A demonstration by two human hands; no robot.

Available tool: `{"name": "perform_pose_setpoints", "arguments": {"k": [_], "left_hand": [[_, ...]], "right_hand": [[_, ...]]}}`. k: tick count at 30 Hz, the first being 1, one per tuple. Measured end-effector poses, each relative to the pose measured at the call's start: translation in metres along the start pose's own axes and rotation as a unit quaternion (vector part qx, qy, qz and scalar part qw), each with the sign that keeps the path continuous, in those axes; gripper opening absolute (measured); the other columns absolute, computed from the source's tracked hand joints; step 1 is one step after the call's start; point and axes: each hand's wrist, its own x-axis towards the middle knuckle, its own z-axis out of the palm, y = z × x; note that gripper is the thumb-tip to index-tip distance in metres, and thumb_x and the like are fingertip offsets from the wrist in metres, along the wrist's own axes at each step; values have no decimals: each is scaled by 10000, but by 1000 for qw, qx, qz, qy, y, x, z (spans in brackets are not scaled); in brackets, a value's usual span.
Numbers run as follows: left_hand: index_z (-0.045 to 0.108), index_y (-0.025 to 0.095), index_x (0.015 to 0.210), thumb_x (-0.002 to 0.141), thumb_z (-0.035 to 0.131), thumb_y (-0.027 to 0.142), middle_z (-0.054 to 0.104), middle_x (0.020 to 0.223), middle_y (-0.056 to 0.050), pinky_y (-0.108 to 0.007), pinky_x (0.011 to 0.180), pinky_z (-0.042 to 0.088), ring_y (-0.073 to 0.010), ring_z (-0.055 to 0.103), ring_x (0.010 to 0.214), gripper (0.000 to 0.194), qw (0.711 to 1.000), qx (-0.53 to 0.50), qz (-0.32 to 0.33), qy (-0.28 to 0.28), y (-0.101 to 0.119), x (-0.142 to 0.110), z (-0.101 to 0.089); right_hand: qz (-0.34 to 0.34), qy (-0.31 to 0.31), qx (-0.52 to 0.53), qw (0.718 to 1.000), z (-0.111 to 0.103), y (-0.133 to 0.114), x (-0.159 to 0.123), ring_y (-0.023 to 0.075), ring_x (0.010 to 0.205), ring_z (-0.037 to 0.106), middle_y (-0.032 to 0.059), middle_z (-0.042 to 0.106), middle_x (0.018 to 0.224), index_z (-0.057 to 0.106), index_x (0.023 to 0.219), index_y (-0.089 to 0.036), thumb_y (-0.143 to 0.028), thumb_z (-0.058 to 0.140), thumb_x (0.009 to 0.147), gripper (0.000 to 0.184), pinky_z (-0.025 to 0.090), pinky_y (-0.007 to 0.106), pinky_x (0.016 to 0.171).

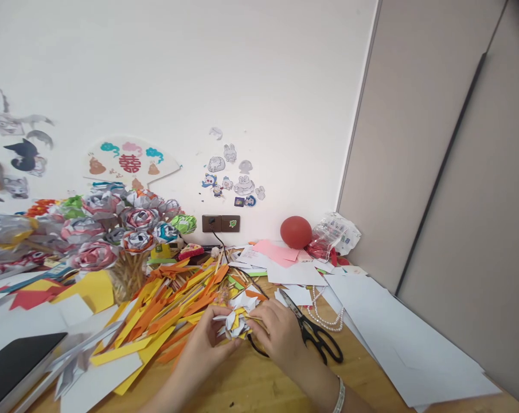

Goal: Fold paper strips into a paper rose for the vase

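Between my two hands is a white and yellow paper flower (237, 322), its folded petals crumpled and layered. My left hand (210, 338) cups it from the left, thumb below and fingers curled behind. On the other side my right hand (276, 330) pinches the flower's right edge between fingers and thumb. A pair of black-handled scissors (315, 332) lies just right of my right hand, partly hidden by it. Orange and yellow paper strips (173, 298) are heaped to the left of my left hand.
A vase of paper roses (128, 275) stands at the back left. White paper sheets (397, 332) cover the right side, near a pearl string (328, 321). A red balloon (296, 232) rests by the wall. A dark cable (222, 246) runs down from the socket (220, 223). A black-topped object (20, 361) sits front left.
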Motion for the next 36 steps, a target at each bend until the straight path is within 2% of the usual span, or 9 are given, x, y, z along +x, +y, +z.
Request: {"name": "perform_pose_setpoints", "arguments": {"k": [5,7,9,12,14,23,26,29,36], "left_hand": [[508,204,841,586,738,167,616,930,-52,-343,723,516,-227,621,874,345,1000,13,13,-6,1,-1,0],[512,202,833,585,734,165,612,942,-55,-358,742,519,-231,624,878,335,1000,18,16,-4,2,-2,0],[518,200,833,582,736,170,609,956,-60,-377,774,518,-236,625,889,334,999,25,22,3,3,-3,1],[527,197,849,582,740,192,606,985,-71,-398,812,516,-252,616,938,341,999,34,31,19,3,-4,1],[533,198,844,575,748,212,608,999,-72,-400,816,519,-259,610,959,344,998,36,32,28,3,-4,1],[552,202,826,561,748,243,620,978,-57,-409,842,508,-253,616,939,332,997,53,35,42,3,-5,1],[557,201,826,556,761,251,632,970,-58,-415,846,503,-258,618,942,342,997,51,30,43,3,-5,1],[557,196,818,547,777,268,647,911,-53,-414,832,504,-256,627,909,357,998,38,28,37,4,-4,1],[531,201,822,544,809,341,688,834,-36,-361,750,523,-231,650,836,417,998,-47,11,36,-9,4,-4]], "right_hand": [[31,1,10,999,2,-2,-1,184,686,561,37,614,715,551,783,-202,-231,469,891,138,386,283,619],[76,13,45,996,3,-5,-1,173,661,557,25,602,691,542,751,-201,-204,502,851,108,383,273,608],[152,14,113,982,4,-8,-1,151,610,540,4,584,658,530,724,-200,-197,523,819,95,378,252,568],[260,8,225,939,7,-11,2,121,546,500,-22,541,611,502,682,-197,-221,535,793,118,363,225,510],[302,16,284,910,9,-12,5,114,549,490,-30,517,599,484,659,-194,-248,553,774,144,368,218,513],[427,-22,476,768,9,-9,12,51,402,275,-100,371,467,457,666,-192,-383,660,662,279,207,175,379],[438,-30,509,741,9,-9,12,43,380,246,-116,353,441,461,711,-193,-412,679,648,316,195,165,362],[429,-24,512,744,11,-8,12,44,376,237,-120,344,439,466,747,-192,-456,681,653,354,174,165,355],[354,78,481,798,18,-1,7,69,449,311,-78,401,533,472,767,-193,-497,617,732,338,242,189,423]]}}
